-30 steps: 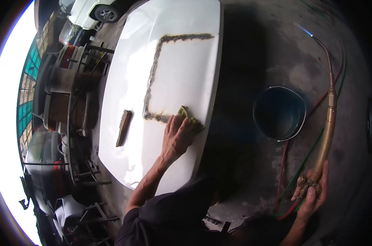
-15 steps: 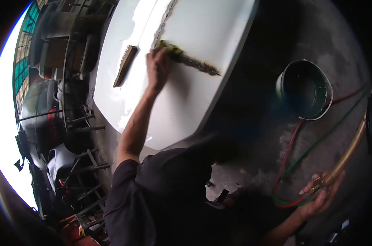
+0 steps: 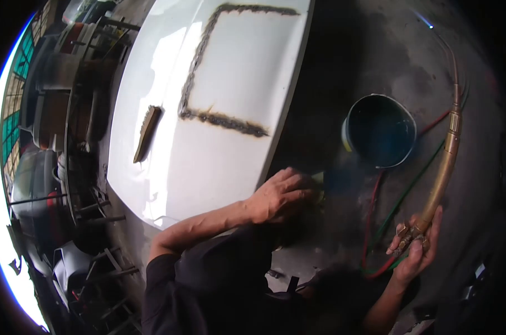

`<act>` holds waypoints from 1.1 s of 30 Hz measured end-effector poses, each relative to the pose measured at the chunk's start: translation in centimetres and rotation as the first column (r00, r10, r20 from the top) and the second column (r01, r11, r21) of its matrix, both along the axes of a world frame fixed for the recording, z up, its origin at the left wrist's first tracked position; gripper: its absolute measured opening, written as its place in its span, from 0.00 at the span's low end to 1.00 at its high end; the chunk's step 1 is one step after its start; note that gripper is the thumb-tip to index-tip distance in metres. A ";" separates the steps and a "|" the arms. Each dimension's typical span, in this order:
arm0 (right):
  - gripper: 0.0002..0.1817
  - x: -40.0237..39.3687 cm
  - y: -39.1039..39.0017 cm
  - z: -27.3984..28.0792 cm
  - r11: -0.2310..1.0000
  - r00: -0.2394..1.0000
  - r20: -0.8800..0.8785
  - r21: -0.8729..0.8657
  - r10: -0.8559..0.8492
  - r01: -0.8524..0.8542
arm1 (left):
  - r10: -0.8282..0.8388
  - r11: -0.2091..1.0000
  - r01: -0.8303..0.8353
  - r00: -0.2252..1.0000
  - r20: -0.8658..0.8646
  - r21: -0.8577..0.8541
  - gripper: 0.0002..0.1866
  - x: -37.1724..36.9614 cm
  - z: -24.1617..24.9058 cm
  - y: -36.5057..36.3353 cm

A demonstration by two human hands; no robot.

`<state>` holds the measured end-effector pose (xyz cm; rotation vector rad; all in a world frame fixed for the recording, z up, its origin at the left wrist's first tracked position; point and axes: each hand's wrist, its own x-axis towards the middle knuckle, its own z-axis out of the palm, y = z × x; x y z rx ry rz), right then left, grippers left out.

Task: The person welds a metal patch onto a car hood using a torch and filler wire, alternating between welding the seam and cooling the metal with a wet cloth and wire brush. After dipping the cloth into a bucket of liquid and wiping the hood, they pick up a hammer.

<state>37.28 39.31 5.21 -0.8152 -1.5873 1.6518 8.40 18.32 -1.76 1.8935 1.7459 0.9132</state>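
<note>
My right hand [image 3: 415, 245] grips the handle of a brass gas torch [image 3: 441, 167], its thin neck pointing away with a small blue flame [image 3: 430, 25] at the tip. My left hand [image 3: 281, 195] is closed round a pale yellow-green cloth or sponge [image 3: 320, 183], mostly hidden by the fingers. It hangs just off the near right edge of a white body panel [image 3: 219, 162]. Across the panel runs a charred, bumpy three-sided seam [image 3: 225, 121] with brown scorched borders. A wooden-backed brush [image 3: 147, 134] lies on the panel, left of the seam.
An open dark bucket [image 3: 348, 125] stands on the concrete floor right of the panel. Red [image 3: 372, 206] and green [image 3: 401, 204] hoses trail from the torch past it. On the left, metal racks [image 3: 69, 128] hold car parts, near a bright window.
My left hand has left the seam with the yellow-green piece and come right and nearer, off the panel. The torch has swung left, bringing its flame into view. The whole view has shifted.
</note>
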 end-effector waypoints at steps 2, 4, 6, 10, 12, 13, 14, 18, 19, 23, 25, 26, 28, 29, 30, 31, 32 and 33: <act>0.44 -0.1 -0.1 -0.3 0.998 0.997 0.038 0.033 -0.064 0.062 | 0.049 0.999 -0.049 0.999 0.001 -0.011 0.25 -0.9 -0.1 -0.7; 0.44 0.4 0.2 -0.9 1.000 0.999 0.053 0.016 0.009 -0.010 | 0.117 0.992 -0.114 0.992 0.044 -0.054 0.24 -1.0 0.4 -1.3; 0.44 0.5 0.2 -1.2 0.998 0.993 0.108 0.041 -0.052 0.048 | 0.167 0.984 -0.165 0.985 0.034 -0.066 0.24 -0.8 0.2 -1.8; 0.43 0.2 0.3 -1.4 0.998 0.993 0.114 0.063 -0.017 0.010 | 0.185 0.981 -0.182 0.982 0.040 -0.062 0.25 -0.2 -0.4 -1.9; 0.42 0.5 0.4 -1.6 0.999 0.995 0.099 0.044 0.012 -0.017 | 0.193 0.980 -0.192 0.981 0.015 -0.057 0.25 0.0 -0.8 -1.9; 0.42 0.6 0.5 -1.8 0.999 0.996 0.081 0.031 0.031 -0.034 | 0.191 0.980 -0.191 0.982 -0.012 -0.048 0.25 0.0 -1.0 -2.0; 0.42 0.6 0.6 -1.8 0.999 0.996 0.082 0.028 0.041 -0.044 | 0.201 0.978 -0.201 0.980 -0.012 -0.051 0.25 0.0 -1.0 -2.1; 0.41 0.4 0.7 -1.8 0.998 0.994 0.104 0.056 0.030 -0.036 | 0.253 0.966 -0.258 0.958 -0.134 -0.020 0.26 -0.3 -1.6 -2.0; 0.41 0.4 0.8 -1.8 0.997 0.994 0.106 0.060 0.032 -0.039 | 0.273 0.962 -0.273 0.946 -0.177 0.025 0.26 -0.8 -1.7 -2.0; 0.40 0.2 0.9 -2.0 0.997 0.993 0.113 0.070 0.035 -0.043 | 0.336 0.938 -0.345 0.867 -0.367 0.043 0.27 -4.7 -2.1 -2.4; 0.40 0.2 1.0 -2.1 0.997 0.994 0.107 0.067 0.035 -0.042 | 0.428 0.892 -0.438 0.737 -0.523 0.112 0.24 -10.7 -2.5 -4.4; 0.40 0.2 0.9 -2.0 0.997 0.993 0.111 0.065 0.035 -0.043 | 0.563 0.824 -0.512 0.692 -0.452 0.243 0.21 -15.1 -4.1 -6.1; 0.40 0.1 0.8 -1.8 0.996 0.992 0.126 0.083 0.029 -0.040 | 0.775 0.572 -0.773 0.401 -0.488 0.273 0.15 -22.3 -3.7 -9.8; 0.40 0.3 0.8 -1.8 0.996 0.991 0.128 0.082 0.028 -0.039 | 0.782 0.441 -0.851 0.207 -0.587 0.287 0.14 -24.3 -3.0 -11.4; 0.40 0.3 0.8 -1.9 0.995 0.992 0.122 0.089 0.029 -0.040 | 0.742 0.299 -0.899 0.008 -0.670 0.319 0.14 -25.3 -2.6 -12.2; 0.40 0.3 0.9 -1.9 0.995 0.993 0.114 0.096 0.030 -0.041 | 0.738 0.385 -0.866 0.082 -0.670 0.319 0.14 -25.0 -3.2 -12.1; 0.40 0.1 0.8 -1.9 0.995 0.994 0.110 0.096 0.027 -0.038 | 0.728 0.469 -0.823 0.154 -0.668 0.321 0.15 -23.5 -2.9 -10.4; 0.40 -0.1 0.7 -1.9 0.995 0.992 0.126 0.095 -0.008 -0.004 | 0.776 0.486 -0.808 0.225 -0.589 0.332 0.18 -19.8 -4.2 -8.2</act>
